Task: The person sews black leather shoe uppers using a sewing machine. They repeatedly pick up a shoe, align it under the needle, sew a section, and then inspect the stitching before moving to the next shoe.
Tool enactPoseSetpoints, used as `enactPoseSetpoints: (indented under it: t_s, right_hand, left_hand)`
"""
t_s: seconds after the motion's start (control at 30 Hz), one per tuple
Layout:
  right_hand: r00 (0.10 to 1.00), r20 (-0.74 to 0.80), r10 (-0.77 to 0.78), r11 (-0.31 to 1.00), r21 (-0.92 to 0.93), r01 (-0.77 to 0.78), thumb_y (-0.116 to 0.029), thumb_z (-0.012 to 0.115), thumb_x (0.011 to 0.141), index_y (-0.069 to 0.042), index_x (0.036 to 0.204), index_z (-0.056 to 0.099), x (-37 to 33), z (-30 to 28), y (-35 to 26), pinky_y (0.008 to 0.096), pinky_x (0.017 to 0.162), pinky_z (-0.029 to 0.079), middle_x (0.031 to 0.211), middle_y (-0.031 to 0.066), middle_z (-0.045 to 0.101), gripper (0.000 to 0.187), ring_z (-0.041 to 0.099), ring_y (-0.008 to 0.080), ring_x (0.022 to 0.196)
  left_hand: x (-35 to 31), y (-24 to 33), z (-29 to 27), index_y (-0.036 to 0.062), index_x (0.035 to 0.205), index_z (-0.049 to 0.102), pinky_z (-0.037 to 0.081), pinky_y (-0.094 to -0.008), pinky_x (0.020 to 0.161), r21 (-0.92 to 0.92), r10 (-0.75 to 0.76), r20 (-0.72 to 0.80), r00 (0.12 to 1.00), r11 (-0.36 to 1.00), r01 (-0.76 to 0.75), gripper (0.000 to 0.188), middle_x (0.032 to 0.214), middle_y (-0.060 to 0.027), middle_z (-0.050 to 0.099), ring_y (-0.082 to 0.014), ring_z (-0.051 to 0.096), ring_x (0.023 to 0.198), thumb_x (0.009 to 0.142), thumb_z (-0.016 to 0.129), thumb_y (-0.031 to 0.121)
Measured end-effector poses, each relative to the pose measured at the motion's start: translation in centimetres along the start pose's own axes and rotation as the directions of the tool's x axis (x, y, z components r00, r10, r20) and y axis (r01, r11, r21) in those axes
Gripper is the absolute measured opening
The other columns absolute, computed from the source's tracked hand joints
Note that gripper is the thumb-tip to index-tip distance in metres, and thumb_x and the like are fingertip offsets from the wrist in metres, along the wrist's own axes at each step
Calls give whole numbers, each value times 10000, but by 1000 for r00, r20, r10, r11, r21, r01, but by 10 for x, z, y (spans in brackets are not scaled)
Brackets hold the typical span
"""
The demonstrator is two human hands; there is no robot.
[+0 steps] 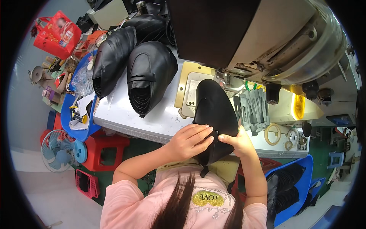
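A black shoe upper (215, 110), rounded at its far end, is held at the table's front edge, close to the sewing machine's plate. My left hand (192, 142) lies along its near left side, fingers together on the surface and thumb out of sight. Gripping the near right side is my right hand (241, 142), its thumb on top and its other fingers mostly hidden. A small pale line shows on the upper between the hands. To the left, black leather uppers are nested in a thick stack (150, 72), with another stack (114, 61) beside it.
The large sewing machine head (274, 42) hangs over the far right. Grey strips (253, 108) lie right of the upper. Blue bins (78, 114) with scraps, a red stool (103, 152) and a fan (59, 150) stand left. A blue bin (295, 187) holds black pieces at right.
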State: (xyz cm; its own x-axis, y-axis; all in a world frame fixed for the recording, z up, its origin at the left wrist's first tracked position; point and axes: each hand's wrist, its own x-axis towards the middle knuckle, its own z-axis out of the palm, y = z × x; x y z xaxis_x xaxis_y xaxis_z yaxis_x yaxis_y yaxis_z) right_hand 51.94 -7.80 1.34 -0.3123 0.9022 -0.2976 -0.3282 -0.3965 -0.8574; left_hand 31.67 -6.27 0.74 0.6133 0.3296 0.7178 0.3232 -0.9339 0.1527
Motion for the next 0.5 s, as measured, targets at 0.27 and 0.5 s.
enactPoseSetpoints:
  t_s: [0.27, 0.5]
  right_hand:
    - [1000, -21, -3, 1000, -1, 3, 7, 685, 620, 4, 1055, 524, 2, 6, 0, 279, 786, 450, 968, 66, 584, 464, 558, 147, 864]
    - [995, 79, 56, 984, 165, -68, 12, 682, 638, 4, 1045, 524, 11, 14, -10, 284, 764, 462, 943, 72, 585, 436, 567, 158, 830]
  left_hand:
    - [-1, 2, -2, -3, 895, 590, 486, -355, 747, 23, -1, 11, 1000, 1000, 1, 258, 1008, -151, 565, -271, 563, 921, 653, 597, 87]
    - [-4, -2, -12, 8, 931, 574, 497, -391, 784, 49, 33, 18, 999, 998, -33, 290, 1038, -176, 564, -307, 564, 946, 658, 637, 85]
